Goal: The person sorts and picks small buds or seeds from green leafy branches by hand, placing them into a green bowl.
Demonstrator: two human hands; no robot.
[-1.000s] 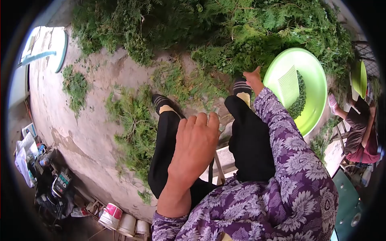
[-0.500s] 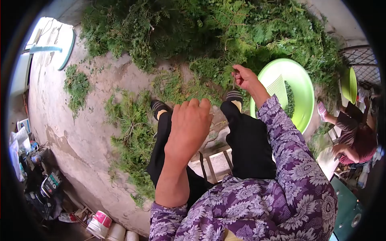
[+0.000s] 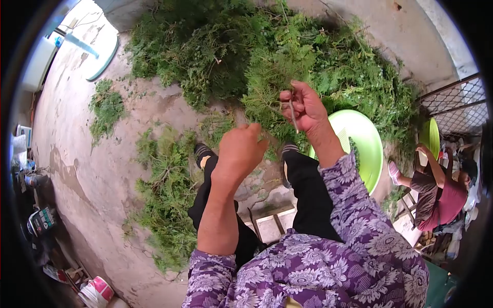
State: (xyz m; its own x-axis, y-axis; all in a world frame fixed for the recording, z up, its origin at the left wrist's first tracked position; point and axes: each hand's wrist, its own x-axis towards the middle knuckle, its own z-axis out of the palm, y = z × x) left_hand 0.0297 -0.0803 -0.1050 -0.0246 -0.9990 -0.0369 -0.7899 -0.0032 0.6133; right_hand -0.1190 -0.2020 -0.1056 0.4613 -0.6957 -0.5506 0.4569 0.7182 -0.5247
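My right hand (image 3: 308,110) is closed around the bare stem of a leafy evergreen branch (image 3: 280,66), whose flat green sprays spread beyond the fingers toward the pile. Lower and to the left, my left hand (image 3: 239,151) is curled with its back to me. A bit of green shows by its fingertips, but whatever it grips is hidden. Just right of my right forearm sits a light-green basin (image 3: 374,154), with a ribbed light-green piece and small green bits inside, partly covered by my sleeve.
A large heap of evergreen branches (image 3: 205,56) lies ahead against the wall. More cuttings (image 3: 167,190) lie left of my legs, with a small clump (image 3: 107,108) farther left. At right, another person (image 3: 444,197) sits near a green tub (image 3: 431,136). Buckets (image 3: 96,291) stand lower left.
My right hand has risen and turned, and a branch stem now shows plainly in it. My left hand has shifted slightly. The other person's arm has lifted, and the view has tilted.
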